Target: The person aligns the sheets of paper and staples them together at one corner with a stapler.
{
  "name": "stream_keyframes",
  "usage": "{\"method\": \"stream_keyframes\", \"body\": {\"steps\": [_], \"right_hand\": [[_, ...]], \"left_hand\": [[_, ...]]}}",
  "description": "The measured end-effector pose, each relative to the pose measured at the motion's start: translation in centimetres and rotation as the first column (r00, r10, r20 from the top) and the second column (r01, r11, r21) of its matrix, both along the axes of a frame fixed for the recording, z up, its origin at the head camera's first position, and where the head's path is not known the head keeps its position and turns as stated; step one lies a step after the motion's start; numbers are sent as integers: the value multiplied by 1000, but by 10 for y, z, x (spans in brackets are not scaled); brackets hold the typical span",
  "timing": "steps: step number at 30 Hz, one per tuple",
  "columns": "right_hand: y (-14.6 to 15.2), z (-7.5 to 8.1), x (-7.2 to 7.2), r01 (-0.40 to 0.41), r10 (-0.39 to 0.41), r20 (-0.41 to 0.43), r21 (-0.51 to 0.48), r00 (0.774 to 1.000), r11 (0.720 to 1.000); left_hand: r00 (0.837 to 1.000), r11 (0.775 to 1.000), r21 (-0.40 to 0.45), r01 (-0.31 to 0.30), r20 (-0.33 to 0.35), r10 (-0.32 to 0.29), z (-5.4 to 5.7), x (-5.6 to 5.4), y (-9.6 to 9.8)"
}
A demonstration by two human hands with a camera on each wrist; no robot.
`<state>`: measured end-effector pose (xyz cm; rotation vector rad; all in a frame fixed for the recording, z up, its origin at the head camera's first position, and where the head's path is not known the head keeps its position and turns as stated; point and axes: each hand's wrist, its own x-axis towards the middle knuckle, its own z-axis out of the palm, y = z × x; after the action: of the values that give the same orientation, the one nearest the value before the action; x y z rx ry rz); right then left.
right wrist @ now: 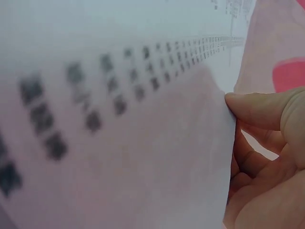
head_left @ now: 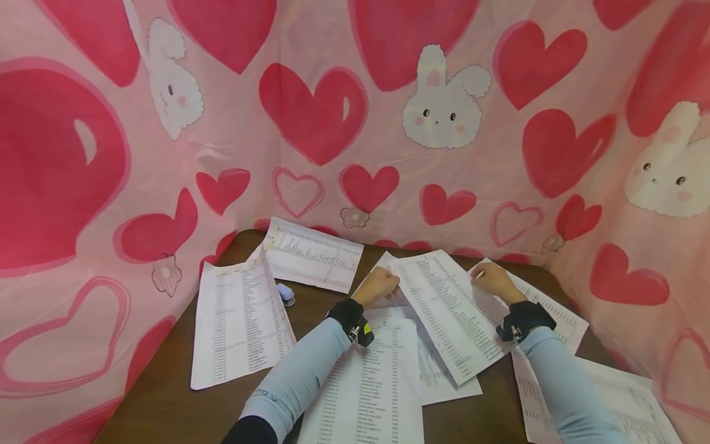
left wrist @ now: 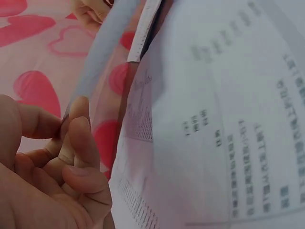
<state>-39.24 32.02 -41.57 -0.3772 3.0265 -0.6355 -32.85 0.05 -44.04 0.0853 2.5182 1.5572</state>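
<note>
A printed sheet of paper (head_left: 449,314) is held up at a slant between both hands, above other sheets. My left hand (head_left: 378,286) pinches its upper left edge between thumb and finger; the left wrist view shows that pinch (left wrist: 57,162) close up. On the far right edge, my right hand (head_left: 495,281) grips the same sheet with the thumb on the near face, as the right wrist view (right wrist: 267,138) shows. Beneath lie a printed list (head_left: 371,388) under my left forearm and another sheet (head_left: 452,382) partly covered by the held one.
More printed sheets lie at the left (head_left: 238,324), at the back (head_left: 313,253) and at the right (head_left: 616,394). A small pale blue object (head_left: 286,294) sits between the left sheets. A heart-and-rabbit patterned cloth (head_left: 344,123) hangs round the brown table (head_left: 166,364).
</note>
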Motion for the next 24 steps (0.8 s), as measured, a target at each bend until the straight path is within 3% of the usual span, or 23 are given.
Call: {"method": "stream_keyframes", "body": {"steps": [7, 16, 24], "right_hand": [[-5, 17, 8, 19, -19, -1, -1, 1000, 1000], [-18, 24, 23, 90, -68, 120, -192, 990, 977], [-24, 26, 32, 110, -65, 187, -241, 980, 964]], "left_hand": [[1000, 1000, -4, 2, 2, -2, 5, -6, -12], [998, 999, 26, -21, -55, 23, 15, -12, -27], [998, 999, 17, -41, -48, 42, 26, -14, -41]]}}
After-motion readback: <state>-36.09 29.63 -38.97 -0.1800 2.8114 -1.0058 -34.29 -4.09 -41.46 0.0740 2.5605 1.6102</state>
